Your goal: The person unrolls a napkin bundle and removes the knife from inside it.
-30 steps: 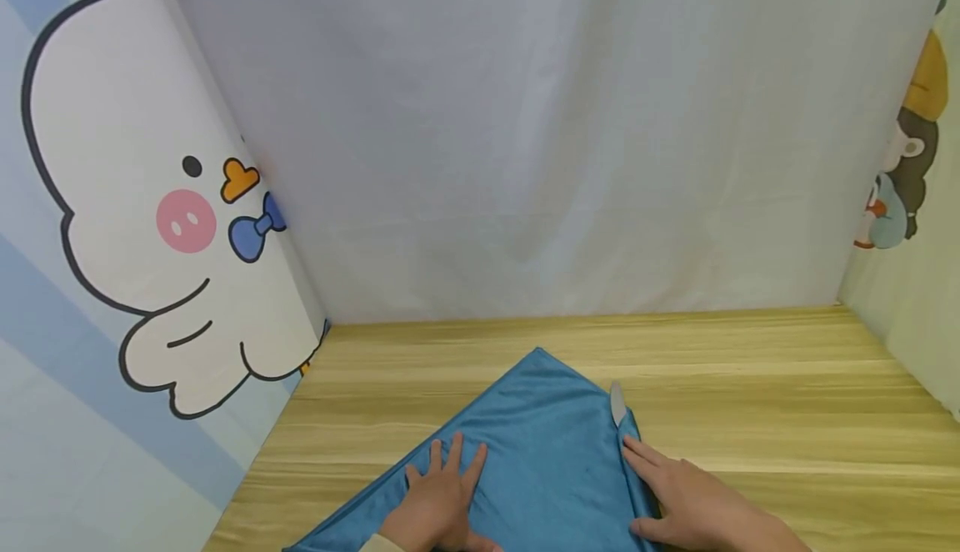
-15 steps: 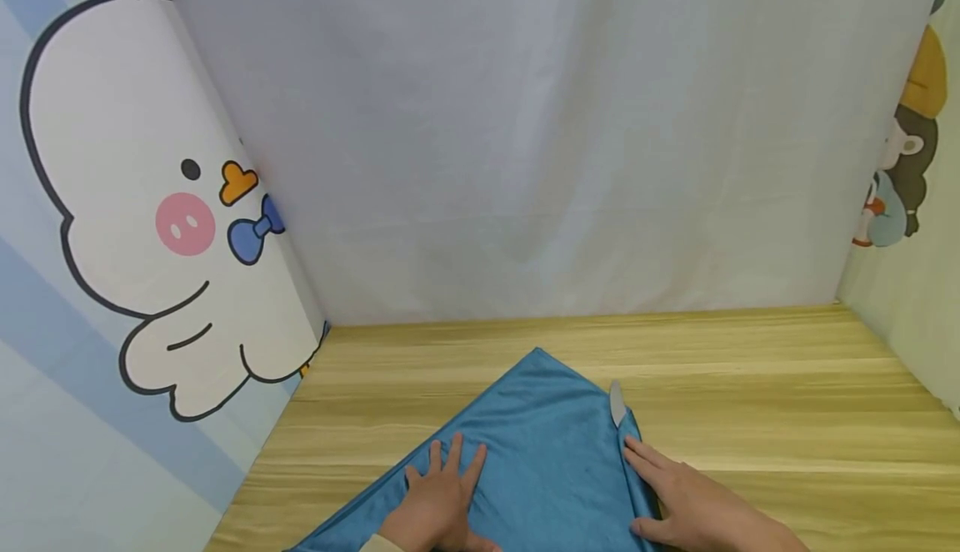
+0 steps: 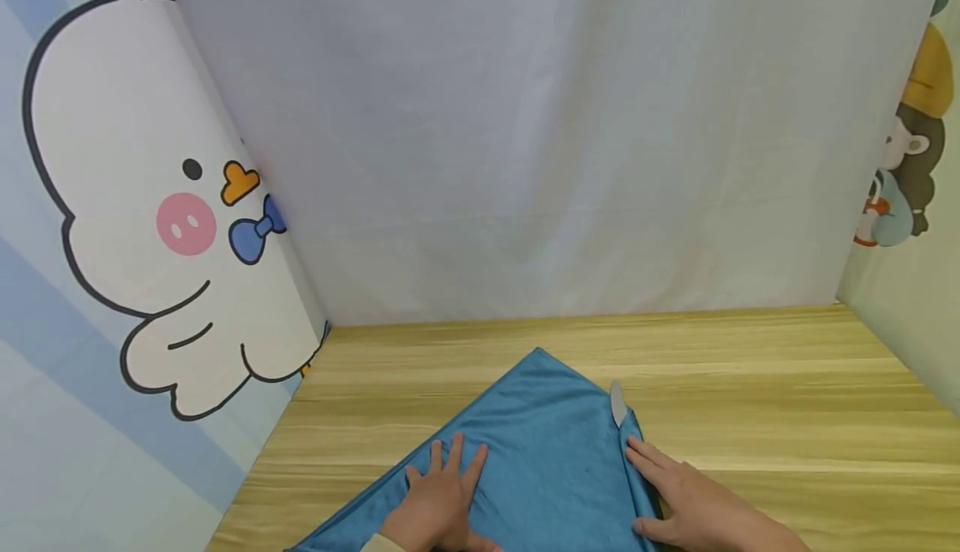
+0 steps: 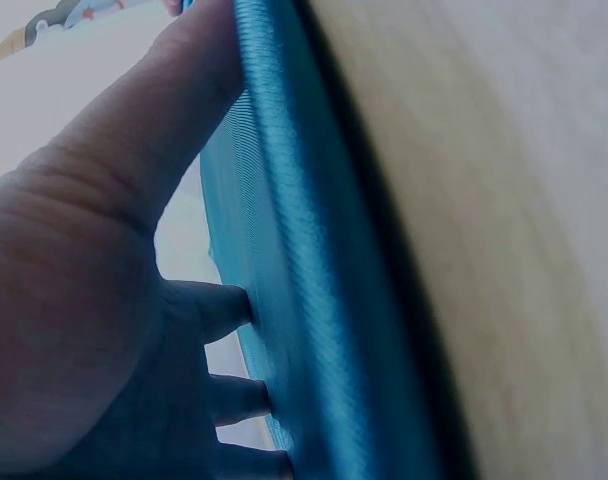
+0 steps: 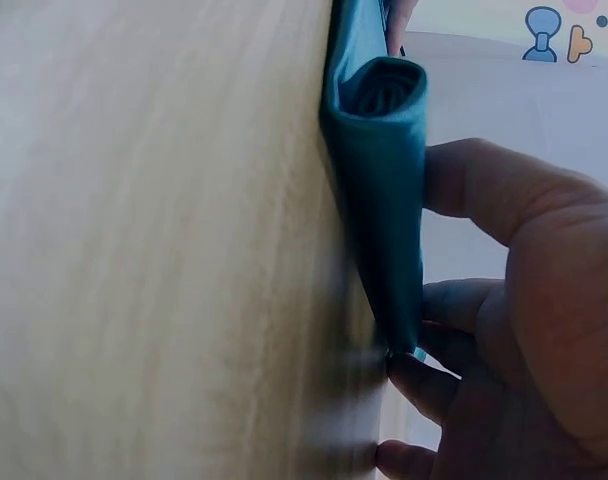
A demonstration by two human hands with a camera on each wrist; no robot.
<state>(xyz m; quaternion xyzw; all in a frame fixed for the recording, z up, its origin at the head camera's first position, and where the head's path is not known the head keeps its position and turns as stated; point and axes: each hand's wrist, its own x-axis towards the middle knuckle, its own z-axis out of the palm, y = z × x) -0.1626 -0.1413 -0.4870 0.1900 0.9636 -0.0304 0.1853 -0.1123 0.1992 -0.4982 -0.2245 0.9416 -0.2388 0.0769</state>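
Observation:
A blue cloth (image 3: 547, 444) with a soft sheen lies folded on the table, one corner pointing away. Along its right side runs a rolled edge, whose coiled end shows on the roll (image 5: 379, 200) in the right wrist view. A silver blade, like that of a table knife (image 3: 617, 404), pokes out of the far end of this roll; the rest is hidden in cloth. My left hand (image 3: 435, 498) lies with fingers spread on the cloth's left part. The right hand (image 3: 693, 502) rests on the roll, fingertips (image 3: 637, 445) and thumb pressing along it.
The wood-grain table (image 3: 787, 402) extends beyond the cloth to the back and both sides. A pale curtain (image 3: 570, 143) closes off the back. A printed duck (image 3: 127, 160) decorates the left wall, and a printed figure (image 3: 907, 152) the right one.

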